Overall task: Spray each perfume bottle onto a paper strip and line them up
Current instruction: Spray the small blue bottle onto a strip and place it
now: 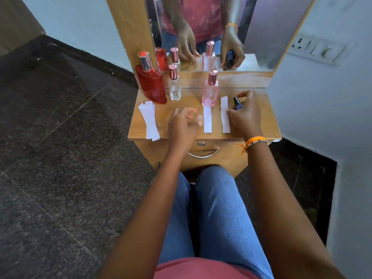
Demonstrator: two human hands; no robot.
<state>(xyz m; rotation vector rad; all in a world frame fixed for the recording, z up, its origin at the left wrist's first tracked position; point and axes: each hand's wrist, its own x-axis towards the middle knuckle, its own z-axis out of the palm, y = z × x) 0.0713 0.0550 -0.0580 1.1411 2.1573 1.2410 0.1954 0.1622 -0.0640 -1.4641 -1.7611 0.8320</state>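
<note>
On the small wooden table (181,105) stand a red bottle (151,83), a slim clear bottle (174,85) and a pink bottle (210,91), all capped. My right hand (244,113) grips a small dark blue bottle (238,103), cap off, just right of a paper strip (225,115). A second strip (207,121) lies below the pink bottle. My left hand (184,125) hovers over the table's middle, fingers loosely curled and holding nothing. A stack of unused strips (150,120) lies at the left.
A mirror (257,33) behind the table reflects the bottles and hands. A drawer with a metal handle (204,154) is under the tabletop. A wall with a switch plate (316,50) is close on the right; dark stone floor lies to the left.
</note>
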